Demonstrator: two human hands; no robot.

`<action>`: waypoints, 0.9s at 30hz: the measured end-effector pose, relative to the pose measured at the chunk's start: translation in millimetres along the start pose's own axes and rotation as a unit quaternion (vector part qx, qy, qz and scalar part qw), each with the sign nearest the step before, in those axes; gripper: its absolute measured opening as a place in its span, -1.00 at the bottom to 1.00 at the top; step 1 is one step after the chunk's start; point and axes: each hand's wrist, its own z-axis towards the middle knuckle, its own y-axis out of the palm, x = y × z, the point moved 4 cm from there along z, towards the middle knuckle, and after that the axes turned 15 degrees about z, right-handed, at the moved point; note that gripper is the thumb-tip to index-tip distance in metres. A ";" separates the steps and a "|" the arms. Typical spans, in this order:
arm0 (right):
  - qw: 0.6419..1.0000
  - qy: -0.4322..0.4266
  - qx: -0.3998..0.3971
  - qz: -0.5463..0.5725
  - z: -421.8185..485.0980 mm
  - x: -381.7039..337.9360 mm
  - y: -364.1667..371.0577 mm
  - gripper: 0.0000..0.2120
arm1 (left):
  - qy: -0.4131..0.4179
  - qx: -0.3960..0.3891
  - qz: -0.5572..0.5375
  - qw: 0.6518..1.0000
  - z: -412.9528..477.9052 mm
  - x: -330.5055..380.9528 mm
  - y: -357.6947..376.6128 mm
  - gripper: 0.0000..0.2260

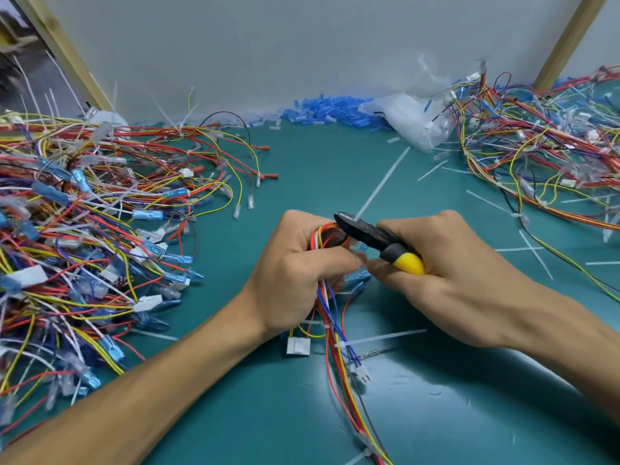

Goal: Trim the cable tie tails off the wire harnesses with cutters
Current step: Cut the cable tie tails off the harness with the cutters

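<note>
Green tabletop (318,169) ran to a pale wall (268,45) at the back. Big tangled pile of wire harnesses (84,229) covered the left side: red, yellow, blue and white wires with blue and clear terminals and uncut white tie tails sticking up. A 2nd harness pile (543,156) lay at the right rear. A heap of blue sleeves (328,110) sat along the foot of the wall, with a clear plastic bag (412,119) just beside it, touching the right pile.

Both forearms came in from the bottom edge. Left hand (295,273) was clenched around 1 harness (332,327) at centre, just above the tabletop, with a wire loop showing above the fist and the rest trailing toward the bottom edge. Right hand (463,273) gripped the yellow handles of the cutters (372,234), fingers wrapped round them. The black head pointed left, its tip against the loop, right at the base of a long white cable tie tail (382,182) that slanted up and right. Couldn't tell whether the jaws had bitten through it.

Lower on the same harness, another tie tail (382,337) stuck out to the right. A white connector (298,346) hung below the left wrist, and a smaller one (362,374) lay near it. Several loose white tails (535,255) lay on the tabletop right of the right hand.
</note>
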 end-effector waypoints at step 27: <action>0.998 0.056 -0.020 -0.025 -4.5 -6.2 -1.5 -0.84 | 0.015 -0.022 0.035 0.999 -1.6 0.0 2.4 -0.65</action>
